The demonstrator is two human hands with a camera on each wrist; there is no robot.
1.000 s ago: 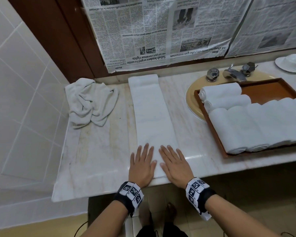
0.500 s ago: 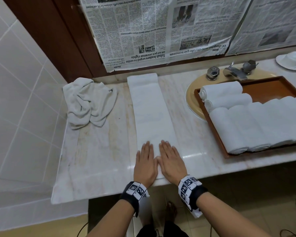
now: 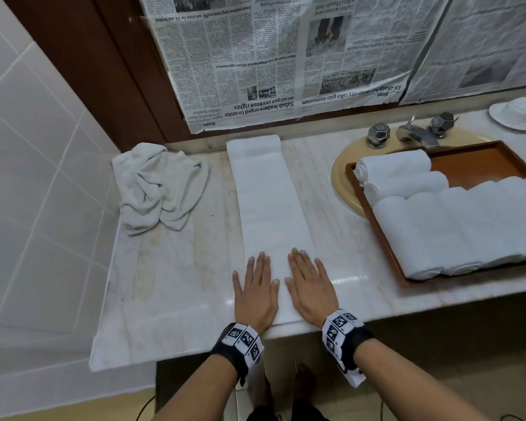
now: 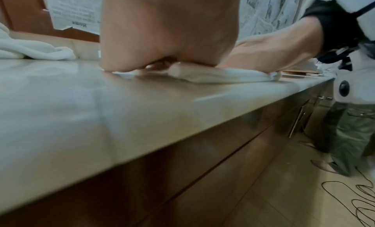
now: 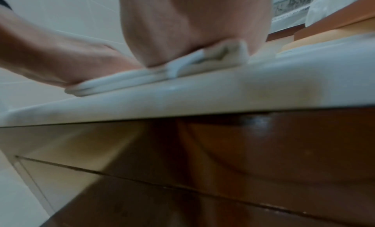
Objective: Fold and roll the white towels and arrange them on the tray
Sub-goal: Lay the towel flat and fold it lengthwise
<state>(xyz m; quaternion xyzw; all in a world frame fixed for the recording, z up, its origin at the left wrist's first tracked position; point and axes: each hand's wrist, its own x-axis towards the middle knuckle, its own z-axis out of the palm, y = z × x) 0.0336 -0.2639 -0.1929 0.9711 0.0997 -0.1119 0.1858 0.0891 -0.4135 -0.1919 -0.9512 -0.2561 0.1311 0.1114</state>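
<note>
While the folded white towel (image 3: 271, 214) lies as a long strip down the marble counter (image 3: 170, 284), left hand (image 3: 255, 290) and right hand (image 3: 312, 288) press flat, fingers straight, on its near end; rolled towels (image 3: 456, 226) fill the wooden tray (image 3: 486, 161) at right.

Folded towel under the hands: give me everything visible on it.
The folded towel is white terry cloth, folded into a long narrow strip lying flat on the marble counter, running from the near edge to the back wall. Left hand and right hand press flat on its near end, fingers straight. Wrist views show stacked layers there.
</note>
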